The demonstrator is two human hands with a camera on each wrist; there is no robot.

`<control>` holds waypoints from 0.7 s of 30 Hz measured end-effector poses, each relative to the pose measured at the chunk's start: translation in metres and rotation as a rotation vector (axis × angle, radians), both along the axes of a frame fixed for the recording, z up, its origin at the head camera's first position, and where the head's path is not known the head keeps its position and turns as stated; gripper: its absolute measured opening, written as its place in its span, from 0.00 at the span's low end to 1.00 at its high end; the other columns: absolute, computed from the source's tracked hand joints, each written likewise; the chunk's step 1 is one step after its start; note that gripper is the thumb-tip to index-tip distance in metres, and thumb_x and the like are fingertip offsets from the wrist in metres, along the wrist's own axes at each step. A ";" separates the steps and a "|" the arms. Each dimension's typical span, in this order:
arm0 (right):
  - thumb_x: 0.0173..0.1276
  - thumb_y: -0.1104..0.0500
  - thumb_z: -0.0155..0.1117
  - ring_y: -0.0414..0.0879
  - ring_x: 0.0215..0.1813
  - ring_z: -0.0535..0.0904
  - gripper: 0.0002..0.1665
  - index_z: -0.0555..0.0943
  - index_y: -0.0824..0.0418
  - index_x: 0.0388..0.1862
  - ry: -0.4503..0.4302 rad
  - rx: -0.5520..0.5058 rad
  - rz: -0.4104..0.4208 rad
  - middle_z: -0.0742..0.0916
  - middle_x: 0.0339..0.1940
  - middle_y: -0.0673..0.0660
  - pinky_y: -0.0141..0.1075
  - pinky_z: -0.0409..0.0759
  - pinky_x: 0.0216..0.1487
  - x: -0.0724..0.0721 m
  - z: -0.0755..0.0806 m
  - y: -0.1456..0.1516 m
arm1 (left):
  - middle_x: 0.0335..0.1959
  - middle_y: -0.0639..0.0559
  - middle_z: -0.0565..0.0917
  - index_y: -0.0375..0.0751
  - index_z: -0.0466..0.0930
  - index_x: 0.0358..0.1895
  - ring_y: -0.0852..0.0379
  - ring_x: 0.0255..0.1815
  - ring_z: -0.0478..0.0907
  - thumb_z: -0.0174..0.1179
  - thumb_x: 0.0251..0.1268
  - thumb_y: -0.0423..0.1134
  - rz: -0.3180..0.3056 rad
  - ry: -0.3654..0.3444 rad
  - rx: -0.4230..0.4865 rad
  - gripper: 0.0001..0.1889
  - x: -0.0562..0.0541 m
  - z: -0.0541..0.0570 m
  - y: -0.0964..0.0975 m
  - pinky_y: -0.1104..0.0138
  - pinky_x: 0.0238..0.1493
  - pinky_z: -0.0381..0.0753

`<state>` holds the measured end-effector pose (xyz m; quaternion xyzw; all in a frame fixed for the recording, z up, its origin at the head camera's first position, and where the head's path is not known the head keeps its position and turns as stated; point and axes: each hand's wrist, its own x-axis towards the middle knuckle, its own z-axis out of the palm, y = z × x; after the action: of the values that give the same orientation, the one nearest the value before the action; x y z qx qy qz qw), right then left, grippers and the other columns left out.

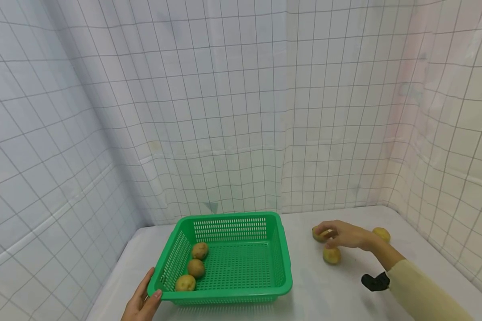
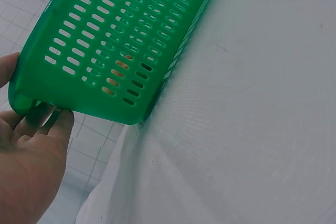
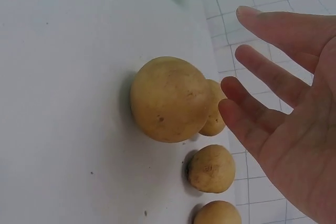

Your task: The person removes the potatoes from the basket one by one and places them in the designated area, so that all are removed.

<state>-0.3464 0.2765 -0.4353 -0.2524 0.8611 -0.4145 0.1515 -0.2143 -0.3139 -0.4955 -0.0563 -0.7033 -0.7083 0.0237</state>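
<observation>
A green plastic basket [image 1: 241, 293] with slotted walls holds three potatoes [image 1: 196, 269] along its left side. My left hand [image 1: 141, 301] grips the basket's front left corner; in the left wrist view the thumb lies over the rim and the fingers are under it. Over the table on the right, my right hand [image 1: 344, 234] hovers above loose potatoes, its fingers relaxed and holding nothing. A potato [image 1: 332, 255] lies just below that hand, and another potato [image 1: 319, 234] is partly hidden behind the fingers. In the right wrist view a large potato [image 3: 170, 99] sits in front of the spread fingertips.
Farther right lies one more potato [image 1: 381, 234]. A white cloth [image 1: 317, 294] covers the table, with small dark specks near the potatoes. White grid-patterned curtains [image 1: 241, 111] hang behind and at both sides. A black strap [image 1: 375, 281] shows at the right sleeve.
</observation>
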 end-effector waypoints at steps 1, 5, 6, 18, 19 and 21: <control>0.71 0.64 0.68 0.68 0.70 0.70 0.27 0.76 0.66 0.68 -0.004 -0.002 0.004 0.76 0.70 0.65 0.63 0.73 0.66 -0.001 0.001 -0.002 | 0.78 0.19 0.35 0.27 0.28 0.81 0.84 0.53 0.68 0.56 0.81 0.37 -0.001 0.003 0.001 0.47 0.000 0.000 0.000 0.80 0.54 0.75; 0.71 0.64 0.68 0.70 0.70 0.70 0.25 0.78 0.63 0.65 -0.028 -0.007 0.006 0.77 0.69 0.66 0.61 0.75 0.65 -0.003 0.007 -0.010 | 0.78 0.19 0.35 0.27 0.27 0.81 0.85 0.52 0.68 0.56 0.81 0.38 -0.003 0.002 -0.001 0.47 0.000 0.000 0.000 0.80 0.54 0.75; 0.71 0.64 0.69 0.70 0.71 0.69 0.24 0.78 0.62 0.65 -0.032 -0.005 0.008 0.76 0.70 0.66 0.61 0.75 0.66 -0.004 0.008 -0.012 | 0.78 0.19 0.35 0.27 0.27 0.81 0.85 0.52 0.68 0.56 0.81 0.38 -0.003 0.001 -0.002 0.47 0.000 0.000 0.000 0.80 0.54 0.75; 0.73 0.58 0.68 0.68 0.72 0.69 0.24 0.78 0.55 0.66 -0.016 0.011 0.032 0.77 0.70 0.61 0.60 0.76 0.65 0.000 0.028 -0.035 | 0.79 0.19 0.36 0.28 0.28 0.82 0.85 0.52 0.68 0.57 0.80 0.38 0.016 -0.014 -0.017 0.47 0.000 0.001 0.001 0.80 0.53 0.75; 0.73 0.59 0.68 0.68 0.72 0.69 0.24 0.78 0.55 0.66 -0.022 0.006 0.035 0.77 0.70 0.60 0.60 0.77 0.65 0.000 0.030 -0.037 | 0.79 0.19 0.37 0.28 0.29 0.82 0.84 0.52 0.68 0.57 0.80 0.38 0.018 -0.019 -0.019 0.47 0.000 0.001 0.001 0.80 0.53 0.75; 0.72 0.60 0.69 0.67 0.72 0.70 0.23 0.78 0.54 0.65 -0.022 0.005 0.038 0.77 0.70 0.59 0.59 0.78 0.64 0.000 0.033 -0.041 | 0.79 0.19 0.37 0.28 0.29 0.82 0.83 0.53 0.69 0.57 0.80 0.38 0.020 -0.018 -0.020 0.47 0.000 0.001 0.000 0.80 0.53 0.75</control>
<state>-0.3468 0.2351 -0.4027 -0.2634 0.8556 -0.4121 0.1695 -0.2146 -0.3141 -0.4950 -0.0433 -0.7109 -0.7015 0.0240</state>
